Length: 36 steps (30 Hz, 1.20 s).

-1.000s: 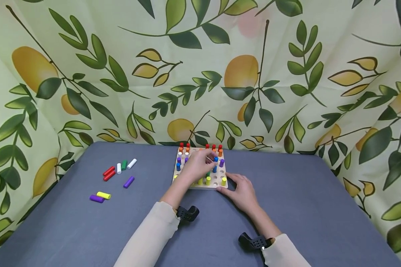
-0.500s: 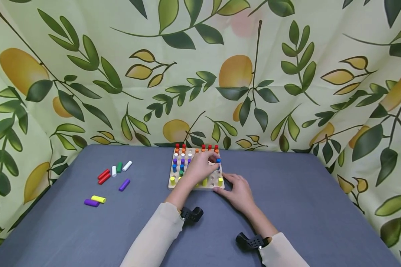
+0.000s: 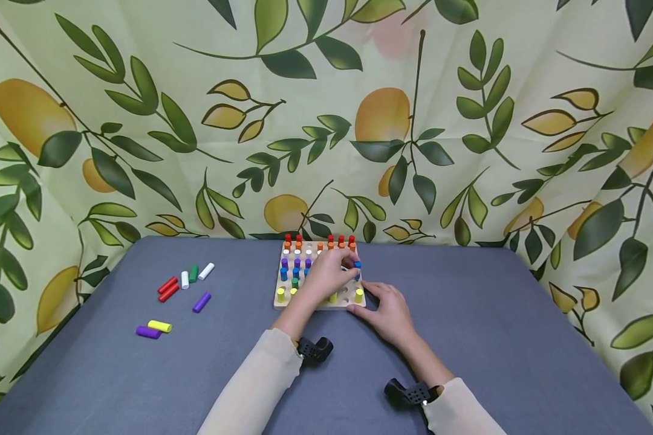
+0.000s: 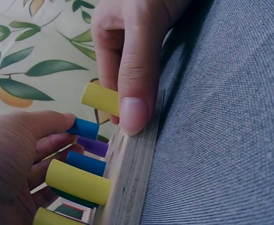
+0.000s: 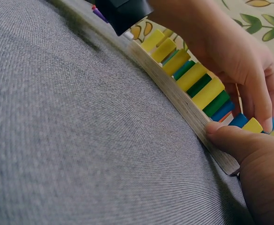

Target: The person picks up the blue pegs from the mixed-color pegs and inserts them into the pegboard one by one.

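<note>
A wooden pegboard [image 3: 315, 307] carries rows of coloured pegs near the back of the table. My left hand [image 3: 329, 275] reaches over it, and its thumb and fingertips pinch a blue peg [image 3: 357, 264] above the right-hand column. In the left wrist view the held blue peg [image 4: 86, 127] stands near a purple peg [image 4: 92, 146] and another blue peg [image 4: 86, 164]. My right hand [image 3: 389, 311] grips the board's front right corner, thumb on the front edge and fingers along the side. A yellow peg [image 3: 359, 295] stands beside that thumb. My left hand hides the board's middle.
Loose pegs lie to the left on the grey table [image 3: 239, 374]: two red pegs [image 3: 168, 289], two white pegs [image 3: 207, 271], a green peg [image 3: 193, 273], two purple pegs [image 3: 202, 302] and a yellow peg [image 3: 160, 326]. A leaf-patterned curtain [image 3: 326, 151] rises behind the table.
My left hand has carried the blue peg rightward across the board to the right-hand column. My right hand stays at the corner. The head view has shifted slightly.
</note>
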Each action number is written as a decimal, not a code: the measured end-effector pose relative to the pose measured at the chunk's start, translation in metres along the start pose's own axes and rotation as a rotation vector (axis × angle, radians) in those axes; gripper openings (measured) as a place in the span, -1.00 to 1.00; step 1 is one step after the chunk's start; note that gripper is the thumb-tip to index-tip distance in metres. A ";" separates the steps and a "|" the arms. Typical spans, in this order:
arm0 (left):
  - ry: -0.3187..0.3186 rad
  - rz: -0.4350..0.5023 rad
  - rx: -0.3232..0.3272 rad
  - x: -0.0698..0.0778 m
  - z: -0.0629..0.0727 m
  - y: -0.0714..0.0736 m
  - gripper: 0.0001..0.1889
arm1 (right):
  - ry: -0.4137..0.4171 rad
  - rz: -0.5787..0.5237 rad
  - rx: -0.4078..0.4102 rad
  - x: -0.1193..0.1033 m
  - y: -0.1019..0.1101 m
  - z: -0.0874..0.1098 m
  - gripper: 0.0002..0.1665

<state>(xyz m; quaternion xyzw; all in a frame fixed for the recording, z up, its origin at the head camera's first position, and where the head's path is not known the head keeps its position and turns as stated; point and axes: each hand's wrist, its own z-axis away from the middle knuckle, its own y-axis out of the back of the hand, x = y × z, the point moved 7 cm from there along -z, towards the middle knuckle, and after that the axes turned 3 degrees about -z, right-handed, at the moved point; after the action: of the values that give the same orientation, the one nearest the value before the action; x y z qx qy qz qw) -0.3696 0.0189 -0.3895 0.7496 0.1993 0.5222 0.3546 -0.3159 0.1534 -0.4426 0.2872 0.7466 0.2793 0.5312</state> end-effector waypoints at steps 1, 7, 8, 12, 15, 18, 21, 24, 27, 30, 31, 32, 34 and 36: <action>0.002 -0.008 -0.002 -0.001 0.000 -0.001 -0.81 | 0.002 0.002 0.000 0.000 0.000 0.000 -0.19; 0.002 -0.133 -0.006 -0.004 0.000 -0.006 -0.79 | 0.008 0.005 0.001 -0.001 -0.001 -0.001 -0.19; 0.001 -0.152 -0.009 -0.003 0.000 -0.006 -0.79 | 0.009 0.004 0.002 -0.002 -0.002 -0.001 -0.19; -0.001 -0.192 -0.021 -0.002 0.001 -0.008 -0.79 | 0.019 -0.001 0.002 -0.002 -0.002 -0.001 -0.19; 0.000 -0.200 -0.015 -0.002 0.000 -0.009 -0.79 | 0.025 0.000 0.007 -0.002 0.000 0.000 -0.19; 0.001 -0.213 -0.018 -0.001 -0.002 -0.012 -0.79 | 0.022 0.002 0.013 0.000 0.003 0.000 -0.19; 0.007 -0.224 -0.036 -0.001 -0.002 -0.014 -0.79 | 0.015 0.003 0.016 0.001 0.003 0.002 -0.19; 0.010 -0.231 -0.046 -0.002 -0.001 -0.014 -0.79 | 0.009 0.002 0.015 0.001 0.002 0.002 -0.19; 0.009 -0.235 -0.031 -0.002 0.001 -0.012 -0.78 | 0.010 0.006 0.011 0.000 0.001 0.002 -0.20; 0.007 -0.244 -0.011 0.000 0.004 -0.008 -0.76 | 0.016 0.007 0.003 -0.001 0.001 0.001 -0.20; 0.007 -0.247 -0.004 0.001 0.005 -0.007 -0.74 | 0.017 0.007 0.001 -0.002 0.001 0.000 -0.20; 0.010 -0.247 0.004 0.002 0.005 -0.005 -0.71 | 0.015 0.007 -0.002 -0.002 0.002 0.000 -0.20; 0.040 -0.204 0.025 0.003 0.007 0.000 -0.65 | 0.014 0.018 -0.007 -0.001 0.005 -0.001 -0.21; 0.081 -0.131 0.059 0.002 0.009 0.008 -0.59 | 0.017 0.043 -0.015 0.001 0.008 -0.001 -0.24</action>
<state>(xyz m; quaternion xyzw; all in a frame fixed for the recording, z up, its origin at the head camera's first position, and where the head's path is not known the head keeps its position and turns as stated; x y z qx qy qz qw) -0.3614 0.0122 -0.3835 0.7235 0.2776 0.5214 0.3573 -0.3163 0.1592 -0.4367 0.2967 0.7428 0.2986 0.5207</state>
